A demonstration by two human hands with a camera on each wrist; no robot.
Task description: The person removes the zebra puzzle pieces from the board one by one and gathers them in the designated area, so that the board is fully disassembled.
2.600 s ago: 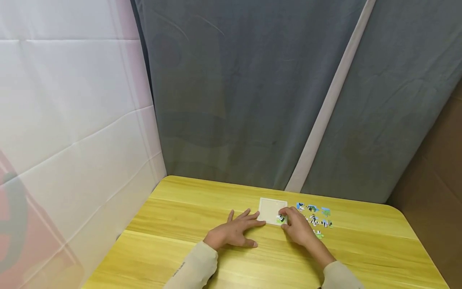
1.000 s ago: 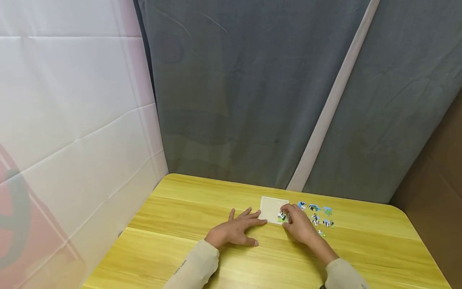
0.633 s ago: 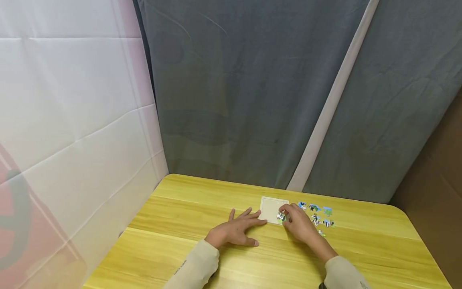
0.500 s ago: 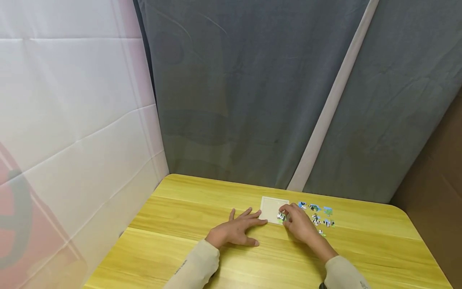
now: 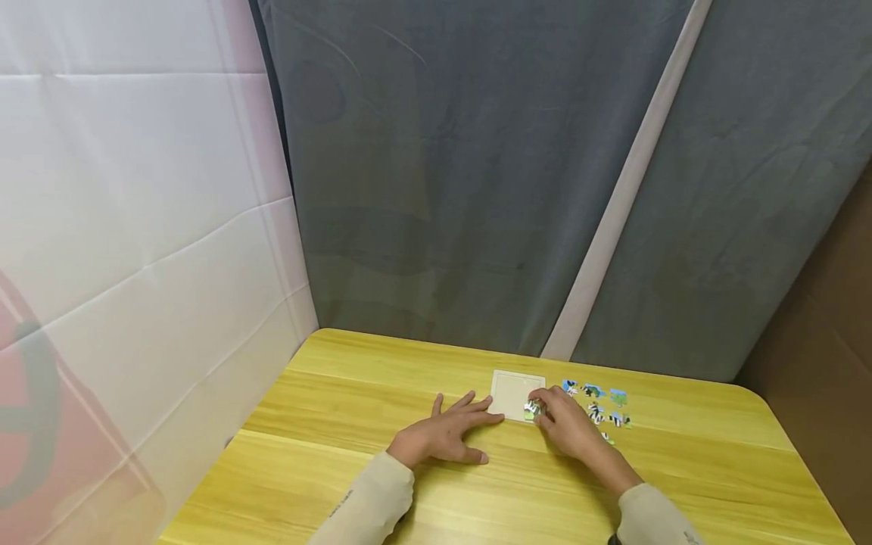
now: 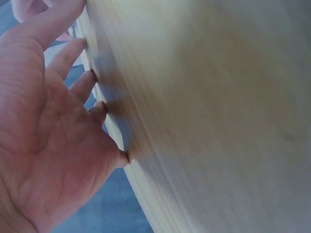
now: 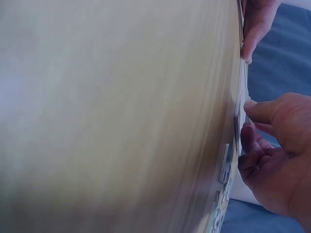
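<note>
Yellow wood grain ran across the table [image 5: 327, 469], which filled the lower part of the head view. Near the frame's lower centre lay a pale square puzzle tray [image 5: 511, 392], flat on the wood. The left hand [image 5: 443, 435] rested palm down just left of the tray, fingers straight and spread, their tips reaching the tray's lower left edge; the left wrist view showed the same left hand [image 6: 43, 141] with its fingertips pressed against the tabletop [image 6: 218, 121]. The right hand [image 5: 565, 424] sat at the tray's lower right corner, its thumb and fingers curled to pinch a black-and-white and green puzzle piece [image 5: 532, 409] that met the tray at that corner. In the right wrist view the right hand [image 7: 277, 155] appeared at the right edge with its thumb pressed toward the tray's thin edge, though the piece itself was too blurred to make out. Loose puzzle pieces [image 5: 602, 405] lay scattered just right of the right hand. A grey curtain [image 5: 477, 174] hung behind the table.
</note>
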